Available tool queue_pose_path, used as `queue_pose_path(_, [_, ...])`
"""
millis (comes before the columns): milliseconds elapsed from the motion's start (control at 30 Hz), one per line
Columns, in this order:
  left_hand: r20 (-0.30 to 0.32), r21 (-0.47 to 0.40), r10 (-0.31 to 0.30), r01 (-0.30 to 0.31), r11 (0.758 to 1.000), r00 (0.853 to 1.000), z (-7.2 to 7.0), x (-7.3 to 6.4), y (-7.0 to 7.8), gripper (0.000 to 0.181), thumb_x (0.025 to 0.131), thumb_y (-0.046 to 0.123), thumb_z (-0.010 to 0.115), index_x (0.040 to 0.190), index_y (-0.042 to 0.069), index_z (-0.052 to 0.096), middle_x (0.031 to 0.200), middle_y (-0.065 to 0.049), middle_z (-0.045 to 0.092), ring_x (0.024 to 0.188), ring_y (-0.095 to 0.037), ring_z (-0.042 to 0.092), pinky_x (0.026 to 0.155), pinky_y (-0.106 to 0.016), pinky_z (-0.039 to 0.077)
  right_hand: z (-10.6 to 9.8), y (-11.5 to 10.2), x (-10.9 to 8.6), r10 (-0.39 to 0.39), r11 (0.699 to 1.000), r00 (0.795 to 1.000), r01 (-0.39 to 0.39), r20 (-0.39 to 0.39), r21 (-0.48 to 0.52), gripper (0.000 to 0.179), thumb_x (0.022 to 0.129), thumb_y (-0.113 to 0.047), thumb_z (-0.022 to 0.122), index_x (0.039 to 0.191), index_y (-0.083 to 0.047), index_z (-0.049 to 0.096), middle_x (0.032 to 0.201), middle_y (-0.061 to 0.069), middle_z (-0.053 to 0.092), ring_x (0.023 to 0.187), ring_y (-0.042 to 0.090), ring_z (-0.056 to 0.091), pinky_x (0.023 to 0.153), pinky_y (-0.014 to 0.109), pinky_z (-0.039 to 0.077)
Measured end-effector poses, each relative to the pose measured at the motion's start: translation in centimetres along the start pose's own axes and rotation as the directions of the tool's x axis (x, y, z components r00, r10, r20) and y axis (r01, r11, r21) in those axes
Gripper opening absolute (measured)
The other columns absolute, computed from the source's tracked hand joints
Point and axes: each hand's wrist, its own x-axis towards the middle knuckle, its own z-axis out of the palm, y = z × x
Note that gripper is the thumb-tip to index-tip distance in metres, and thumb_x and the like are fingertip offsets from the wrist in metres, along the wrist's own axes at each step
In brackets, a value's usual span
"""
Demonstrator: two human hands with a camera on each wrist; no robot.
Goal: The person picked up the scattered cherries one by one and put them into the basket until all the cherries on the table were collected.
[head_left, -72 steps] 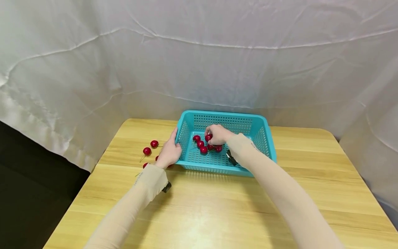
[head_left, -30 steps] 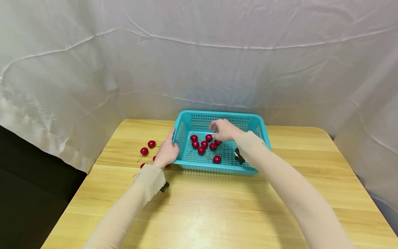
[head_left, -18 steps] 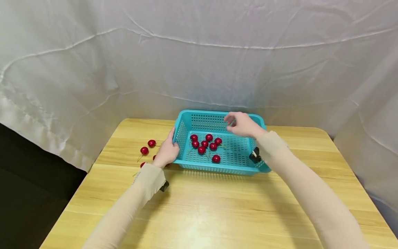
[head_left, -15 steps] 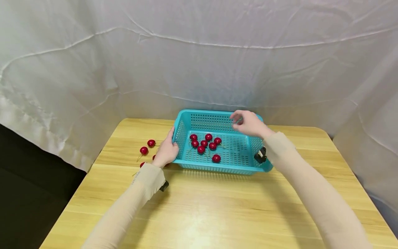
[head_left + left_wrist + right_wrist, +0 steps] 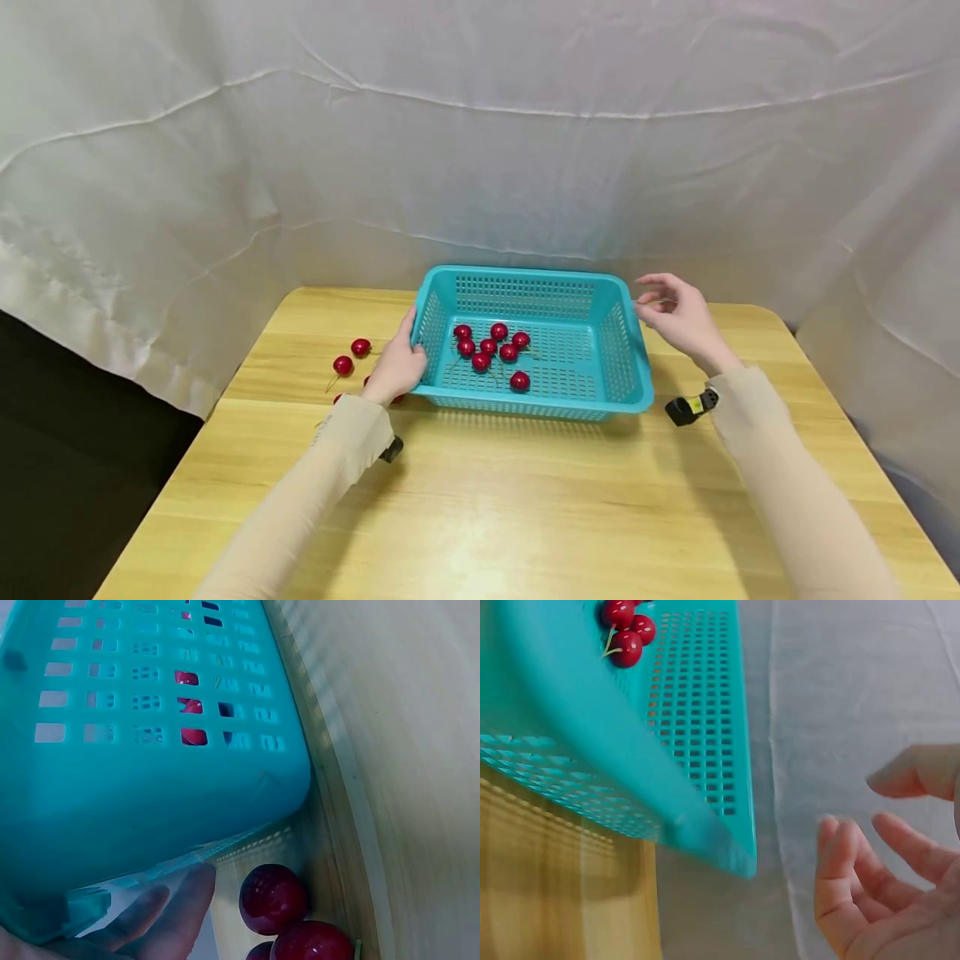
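My left hand (image 5: 397,367) grips the left rim of a turquoise plastic basket (image 5: 525,402), thumb on the inner side; in the left wrist view its fingers (image 5: 187,911) show at the basket's lower edge. Several red cherries with stems (image 5: 481,362) lie grouped in the left half of the basket, and a single cherry (image 5: 520,381) sits nearer its front wall. My right hand (image 5: 682,321) is just outside the right rim, fingers loosely bent and holding nothing. The right wrist view shows a gap between that hand and the basket (image 5: 735,750).
More cherries (image 5: 342,366) lie on the wooden table (image 5: 480,500) left of the basket, some partly hidden by the left hand and sleeve. A pale cloth (image 5: 480,167) hangs behind the table. Black wrist cameras (image 5: 692,407) stick out below both cuffs.
The right hand has let go of a cherry inside the basket, then moved up and right, out past the right rim. The left hand keeps its grip on the left rim.
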Motion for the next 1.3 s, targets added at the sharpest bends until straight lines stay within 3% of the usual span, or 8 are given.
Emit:
queue_pose_path(133, [0.010, -0.004, 0.030, -0.030, 1.000, 0.999, -0.2, 0.1, -0.1, 0.071, 0.104, 0.018, 0.038, 0.164, 0.027, 0.002, 0.169, -0.015, 0.022, 0.149, -0.041, 0.036, 0.117, -0.062, 0.034, -0.3, 1.7, -1.4, 0.064, 0.992, 0.997, -0.058, -0.049, 0.114, 0.053, 0.101, -0.022, 0.057, 0.148, -0.006, 0.041, 0.107, 0.002, 0.057, 0.082, -0.006, 0.062, 0.073, 0.016, 0.055])
queue_pose_path(400, [-0.072, 0.023, 0.091, -0.089, 0.996, 0.993, -2.6, -0.8, 0.1, 0.062, 0.105, 0.029, 0.041, 0.163, 0.023, 0.020, 0.159, -0.020, 0.031, 0.142, -0.043, 0.040, 0.114, -0.067, 0.035, 0.3, 3.8, -4.0, 0.169, 0.940, 0.985, -0.167, 0.017, 0.299, 0.058, 0.106, -0.031, 0.046, 0.154, -0.007, 0.025, 0.106, -0.010, 0.056, 0.088, 0.001, 0.063, 0.079, 0.020, 0.055])
queue_pose_path(567, [-0.124, 0.097, 0.165, -0.153, 0.983, 0.978, -5.2, -1.7, -1.0, 0.060, 0.104, 0.029, 0.042, 0.161, 0.021, 0.025, 0.159, -0.020, 0.034, 0.142, -0.042, 0.040, 0.113, -0.066, 0.036, 1.1, 4.1, -5.1, 0.222, 0.863, 0.970, -0.243, 0.098, 0.442, 0.062, 0.104, -0.035, 0.052, 0.153, -0.010, 0.021, 0.105, -0.008, 0.056, 0.088, 0.004, 0.063, 0.077, 0.020, 0.055])
queue_pose_path(700, [-0.131, 0.189, 0.222, -0.196, 0.962, 0.966, -6.9, -2.8, -2.6, 0.054, 0.103, 0.022, 0.045, 0.154, 0.011, 0.037, 0.156, -0.022, 0.038, 0.111, -0.041, 0.058, 0.100, -0.061, 0.047, 2.1, 4.0, -5.5, 0.275, 0.775, 0.951, -0.307, 0.143, 0.552, 0.065, 0.102, -0.035, 0.056, 0.151, -0.013, 0.020, 0.102, -0.009, 0.058, 0.083, 0.002, 0.064, 0.074, 0.020, 0.055])
queue_pose_path(800, [-0.112, 0.266, 0.252, -0.215, 0.940, 0.961, -8.0, -3.7, -4.0, 0.047, 0.102, 0.019, 0.047, 0.147, 0.005, 0.045, 0.151, -0.024, 0.043, 0.106, -0.043, 0.060, 0.099, -0.061, 0.047, 2.7, 3.8, -5.5, 0.297, 0.749, 0.941, -0.334, 0.162, 0.572, 0.068, 0.102, -0.035, 0.056, 0.152, -0.012, 0.018, 0.100, -0.011, 0.059, 0.081, 0.001, 0.065, 0.073, 0.021, 0.056])
queue_pose_path(1100, [0.007, 0.467, 0.286, -0.256, 0.846, 0.958, -8.9, -5.9, -7.2, 0.042, 0.094, 0.016, 0.059, 0.133, 0.001, 0.056, 0.129, -0.027, 0.060, 0.098, -0.038, 0.064, 0.091, -0.061, 0.051, 4.1, 3.6, -4.8, 0.307, 0.763, 0.930, -0.367, 0.201, 0.532, 0.078, 0.101, -0.036, 0.059, 0.157, -0.002, 0.015, 0.114, -0.003, 0.060, 0.092, 0.005, 0.071, 0.079, 0.026, 0.060])
queue_pose_path(1233, [0.051, 0.491, 0.273, -0.262, 0.831, 0.961, -8.6, -6.3, -8.2, 0.045, 0.092, 0.016, 0.062, 0.134, 0.002, 0.056, 0.130, -0.026, 0.059, 0.106, -0.042, 0.063, 0.093, -0.062, 0.051, 4.5, 3.7, -4.4, 0.312, 0.777, 0.929, -0.369, 0.197, 0.510, 0.078, 0.100, -0.033, 0.061, 0.156, -0.001, 0.019, 0.103, -0.010, 0.068, 0.090, 0.007, 0.073, 0.077, 0.028, 0.061])
queue_pose_path(1300, [0.073, 0.493, 0.270, -0.270, 0.827, 0.960, -8.5, -6.4, -8.6, 0.047, 0.090, 0.013, 0.063, 0.135, 0.001, 0.055, 0.130, -0.026, 0.059, 0.100, -0.038, 0.063, 0.088, -0.058, 0.053, 4.7, 3.6, -4.2, 0.309, 0.791, 0.931, -0.366, 0.196, 0.490, 0.078, 0.100, -0.031, 0.062, 0.157, 0.000, 0.018, 0.103, -0.009, 0.070, 0.090, 0.007, 0.073, 0.077, 0.029, 0.062])
